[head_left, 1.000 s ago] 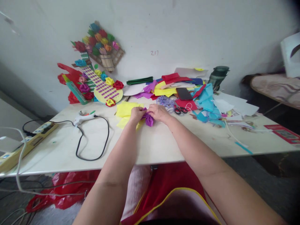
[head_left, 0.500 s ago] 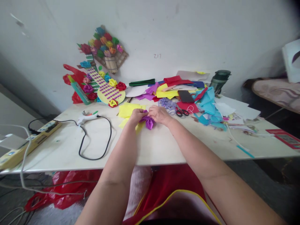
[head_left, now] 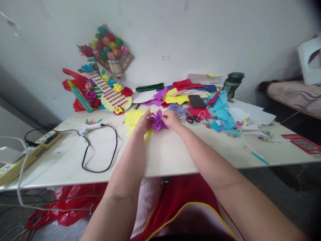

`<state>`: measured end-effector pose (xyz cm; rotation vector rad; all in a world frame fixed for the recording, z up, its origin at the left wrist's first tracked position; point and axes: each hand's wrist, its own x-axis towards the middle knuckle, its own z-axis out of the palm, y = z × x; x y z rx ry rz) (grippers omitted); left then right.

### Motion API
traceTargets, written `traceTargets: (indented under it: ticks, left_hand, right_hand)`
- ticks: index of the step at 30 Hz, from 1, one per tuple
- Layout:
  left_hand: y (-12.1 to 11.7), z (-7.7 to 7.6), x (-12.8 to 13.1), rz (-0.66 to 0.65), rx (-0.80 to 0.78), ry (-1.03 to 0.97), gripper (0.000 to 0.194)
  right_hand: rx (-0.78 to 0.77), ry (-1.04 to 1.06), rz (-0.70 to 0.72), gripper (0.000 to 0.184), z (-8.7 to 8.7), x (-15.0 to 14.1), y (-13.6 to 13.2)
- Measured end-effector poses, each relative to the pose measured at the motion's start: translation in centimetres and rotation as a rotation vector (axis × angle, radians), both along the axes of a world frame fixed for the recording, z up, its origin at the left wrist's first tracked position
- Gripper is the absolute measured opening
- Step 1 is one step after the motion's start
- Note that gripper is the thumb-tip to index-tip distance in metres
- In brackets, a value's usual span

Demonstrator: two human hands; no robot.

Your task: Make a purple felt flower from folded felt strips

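Observation:
A purple paper flower (head_left: 159, 122) with its petals spread is between my two hands, above the table. My right hand (head_left: 172, 119) pinches the flower's right side between thumb and fingertips. On the left, my left hand (head_left: 142, 124) holds the flower's edge, its thumb pointing up and its fingers partly hidden behind the petals. Yellow crepe paper (head_left: 134, 117) lies under and beside my left hand. Close to my right hand are a tangle of pale purple string (head_left: 177, 108) and black-handled scissors (head_left: 193, 118).
A white glue gun (head_left: 90, 128) with a black cord lies left, near a yellow power strip (head_left: 41, 150). A flower-trimmed guitar craft (head_left: 115, 98) leans at the back. Coloured paper (head_left: 179, 97), a phone (head_left: 197, 101) and a dark green bottle (head_left: 232, 84) are at the back right.
The purple flower has turned, and its petals now show spread out and facing up. My left thumb has lifted from it. The view has shifted slightly.

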<state>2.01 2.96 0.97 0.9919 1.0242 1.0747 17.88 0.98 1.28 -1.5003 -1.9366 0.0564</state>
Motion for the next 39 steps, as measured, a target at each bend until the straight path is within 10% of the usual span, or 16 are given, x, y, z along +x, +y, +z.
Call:
traceTargets:
  ticks: [6, 22, 39]
  left_hand:
    - [-0.7, -0.1, 1.2, -0.09, 0.111, 0.05, 0.042]
    - [0.0, -1.4, 2.2, 0.011, 0.249, 0.066, 0.037]
    - [-0.1, -1.2, 1.6, -0.061, 0.234, 0.066, 0.033]
  right_hand:
    - [-0.005, 0.154, -0.165, 0.016, -0.2, 0.2, 0.6]
    - [-0.104, 0.574, -0.042, 0.015, -1.4, 0.2, 1.8]
    - [0.035, 0.397, 0.062, 0.03, -0.2, 0.9, 0.4]
